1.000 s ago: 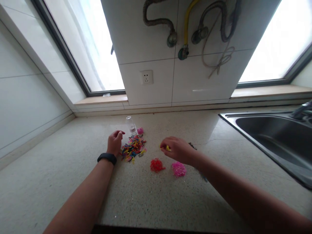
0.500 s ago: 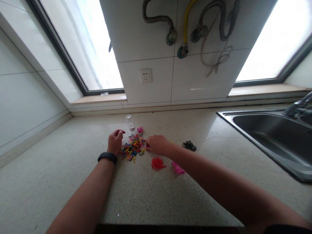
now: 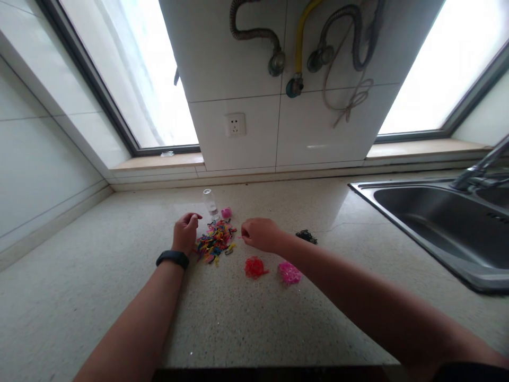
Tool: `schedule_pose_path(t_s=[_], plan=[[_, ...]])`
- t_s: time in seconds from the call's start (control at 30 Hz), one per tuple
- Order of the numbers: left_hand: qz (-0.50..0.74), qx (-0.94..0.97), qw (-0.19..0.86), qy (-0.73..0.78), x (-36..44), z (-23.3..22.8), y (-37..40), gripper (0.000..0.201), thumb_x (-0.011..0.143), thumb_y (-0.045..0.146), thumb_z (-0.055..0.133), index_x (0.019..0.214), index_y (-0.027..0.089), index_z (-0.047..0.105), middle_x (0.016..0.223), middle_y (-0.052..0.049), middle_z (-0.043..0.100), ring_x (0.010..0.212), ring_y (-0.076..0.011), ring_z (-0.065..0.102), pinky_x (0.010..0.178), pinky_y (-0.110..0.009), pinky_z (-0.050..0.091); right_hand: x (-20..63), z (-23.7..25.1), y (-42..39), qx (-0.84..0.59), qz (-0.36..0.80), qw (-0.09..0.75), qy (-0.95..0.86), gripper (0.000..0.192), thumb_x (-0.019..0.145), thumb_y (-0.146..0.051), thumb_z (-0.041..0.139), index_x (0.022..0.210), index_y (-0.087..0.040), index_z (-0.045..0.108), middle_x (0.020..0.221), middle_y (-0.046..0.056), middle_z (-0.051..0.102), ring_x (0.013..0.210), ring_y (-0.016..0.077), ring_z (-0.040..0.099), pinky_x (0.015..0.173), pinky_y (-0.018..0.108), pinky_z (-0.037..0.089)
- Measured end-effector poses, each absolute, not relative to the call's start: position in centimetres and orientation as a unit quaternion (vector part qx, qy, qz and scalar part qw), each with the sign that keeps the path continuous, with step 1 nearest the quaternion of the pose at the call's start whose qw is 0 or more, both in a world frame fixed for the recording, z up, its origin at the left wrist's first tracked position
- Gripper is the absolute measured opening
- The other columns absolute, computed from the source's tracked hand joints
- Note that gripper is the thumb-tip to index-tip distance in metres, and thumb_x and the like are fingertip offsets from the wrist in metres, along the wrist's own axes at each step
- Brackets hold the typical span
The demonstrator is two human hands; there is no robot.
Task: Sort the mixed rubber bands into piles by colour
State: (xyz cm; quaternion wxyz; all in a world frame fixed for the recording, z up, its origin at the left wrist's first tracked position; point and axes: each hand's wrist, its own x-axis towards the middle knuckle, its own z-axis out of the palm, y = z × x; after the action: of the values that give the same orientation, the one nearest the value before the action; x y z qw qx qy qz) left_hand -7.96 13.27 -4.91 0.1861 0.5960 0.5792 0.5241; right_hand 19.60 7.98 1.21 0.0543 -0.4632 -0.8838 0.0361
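Observation:
A mixed heap of small coloured rubber bands (image 3: 217,241) lies on the counter between my hands. Along its left edge rests my left hand (image 3: 185,232), loosely curved with fingers apart and nothing seen in it. Just right of the heap, my right hand (image 3: 260,234) is closed in a pinch. A thin pinkish rubber band (image 3: 240,237) shows at its fingertips, only partly visible. Sorted piles lie nearby: red rubber bands (image 3: 255,267), pink rubber bands (image 3: 289,272) and black rubber bands (image 3: 306,236), the last partly behind my right forearm.
A clear plastic bottle (image 3: 210,205) stands behind the heap, with a small pink object (image 3: 226,213) beside it. At the right is a steel sink (image 3: 417,212) with a tap (image 3: 477,170). The tiled wall (image 3: 338,143) closes off the pale speckled counter (image 3: 222,318) at the back.
My right hand has drawn back slightly to the right, away from the mixed heap, with a thin band at its fingertips. The left hand keeps its place, and the view has shifted a little.

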Motion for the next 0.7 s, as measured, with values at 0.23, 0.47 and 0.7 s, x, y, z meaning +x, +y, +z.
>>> schedule_pose_path(t_s=[0.23, 0.47, 0.7], plan=[[0.526, 0.592, 0.191, 0.58, -7.9, -4.9, 13.3, 0.027, 0.081, 0.035, 0.05, 0.08, 0.016, 0.068, 0.059, 0.001, 0.051, 0.056, -0.0143, 0.047, 0.052, -0.024, 0.036, 26.3, 2.4, 5.5, -0.418, 0.153, 0.22, -0.868, 0.012, 0.087, -0.027, 0.061, 0.086, -0.017, 0.068, 0.081, 0.003, 0.067, 0.071, 0.0129, 0.056, 0.066, 0.025, 0.038], [0.521, 0.587, 0.193, 0.589, -7.7, -4.6, 13.0, 0.026, 0.079, 0.033, 0.049, 0.08, 0.016, 0.069, 0.056, 0.001, 0.05, 0.052, -0.0138, 0.047, 0.05, -0.024, 0.037, 31.8, 1.0, 1.9, -0.401, 0.406, 0.353, -0.742, 0.02, 0.09, -0.036, 0.062, 0.086, -0.016, 0.064, 0.07, -0.002, 0.051, 0.062, 0.0107, 0.042, 0.057, 0.024, 0.035], [0.529, 0.568, 0.218, 0.591, -7.8, -4.8, 12.9, 0.026, 0.079, 0.036, 0.053, 0.082, 0.015, 0.069, 0.057, 0.002, 0.05, 0.052, -0.0131, 0.046, 0.047, -0.024, 0.035, 32.4, 0.7, 1.2, -0.309, 0.521, 0.441, -0.663, 0.021, 0.088, -0.036, 0.066, 0.084, -0.017, 0.061, 0.075, -0.001, 0.05, 0.066, 0.0105, 0.042, 0.059, 0.024, 0.034]])
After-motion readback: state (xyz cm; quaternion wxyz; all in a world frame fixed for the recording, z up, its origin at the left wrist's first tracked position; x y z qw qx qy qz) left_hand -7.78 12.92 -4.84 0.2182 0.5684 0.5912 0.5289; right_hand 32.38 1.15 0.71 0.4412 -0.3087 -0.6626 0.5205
